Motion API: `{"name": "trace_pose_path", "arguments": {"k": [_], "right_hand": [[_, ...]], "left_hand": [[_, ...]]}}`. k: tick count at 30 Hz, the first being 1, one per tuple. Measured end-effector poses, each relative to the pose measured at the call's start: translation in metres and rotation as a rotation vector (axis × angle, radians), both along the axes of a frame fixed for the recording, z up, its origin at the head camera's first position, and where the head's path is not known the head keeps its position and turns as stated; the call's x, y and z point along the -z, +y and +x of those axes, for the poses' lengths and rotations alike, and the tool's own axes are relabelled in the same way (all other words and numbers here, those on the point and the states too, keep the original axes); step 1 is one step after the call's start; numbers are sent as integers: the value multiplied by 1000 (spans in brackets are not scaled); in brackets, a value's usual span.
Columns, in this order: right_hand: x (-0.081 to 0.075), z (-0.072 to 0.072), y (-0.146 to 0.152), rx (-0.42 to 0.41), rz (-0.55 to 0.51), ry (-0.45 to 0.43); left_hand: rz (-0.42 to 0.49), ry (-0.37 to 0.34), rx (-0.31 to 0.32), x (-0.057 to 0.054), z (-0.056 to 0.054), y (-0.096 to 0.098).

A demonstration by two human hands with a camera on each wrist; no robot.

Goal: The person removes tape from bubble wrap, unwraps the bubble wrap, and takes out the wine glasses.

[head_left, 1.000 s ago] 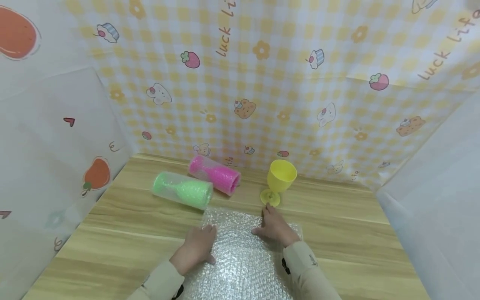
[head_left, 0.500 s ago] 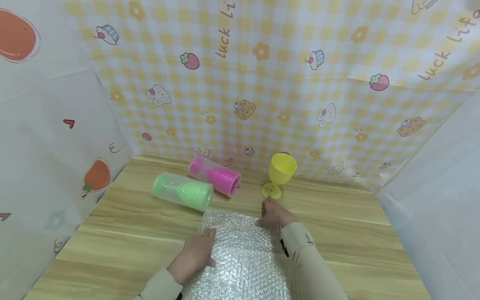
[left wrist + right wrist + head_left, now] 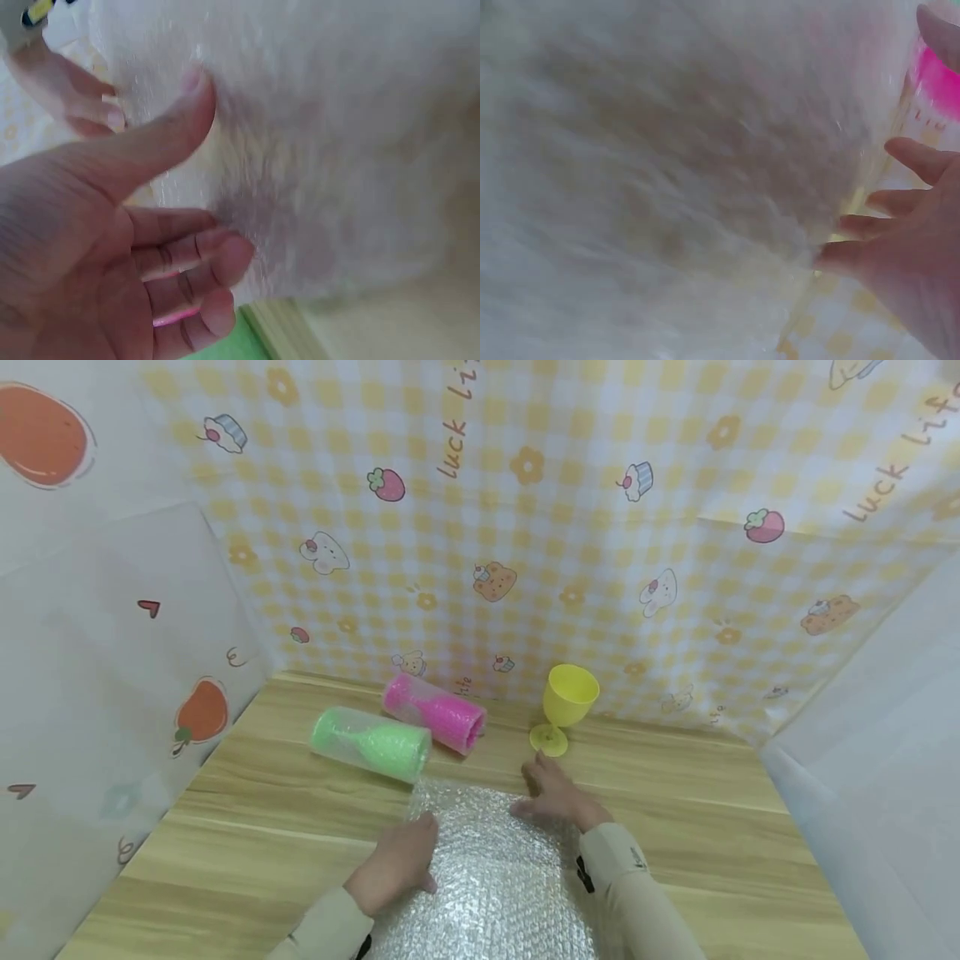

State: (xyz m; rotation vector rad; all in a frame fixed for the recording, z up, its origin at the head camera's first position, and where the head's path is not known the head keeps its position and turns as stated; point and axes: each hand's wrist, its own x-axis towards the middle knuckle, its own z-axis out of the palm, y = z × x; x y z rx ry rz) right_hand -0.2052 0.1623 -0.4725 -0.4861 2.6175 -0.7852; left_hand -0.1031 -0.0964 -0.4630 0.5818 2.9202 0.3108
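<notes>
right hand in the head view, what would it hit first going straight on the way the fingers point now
Probably the yellow goblet, at its foot, just ahead of the right hand; any gap is unclear.

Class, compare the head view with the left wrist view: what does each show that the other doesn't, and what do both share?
Only the head view: the yellow goblet and the full lengths of the wrapped green goblet and pink goblet.

Only the left wrist view: the palm side of the left hand.

Both: the bubble wrap, left hand, right hand and checked backdrop, plus green and pink, just patches in the wrist view.
</notes>
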Motion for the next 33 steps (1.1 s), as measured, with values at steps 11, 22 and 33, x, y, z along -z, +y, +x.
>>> {"name": "trace_pose_path", "arguments": {"k": [11,22,33], "right_hand": [[-10,35,10,14,26,141],[-12,41,63,256,1,75],[-14,56,90,96,-221,93]], "left_hand": [[97,-119,50,-4,-17,-8],[-14,44,5,1,0,1],[-10,99,36,15,14,-10]]}}
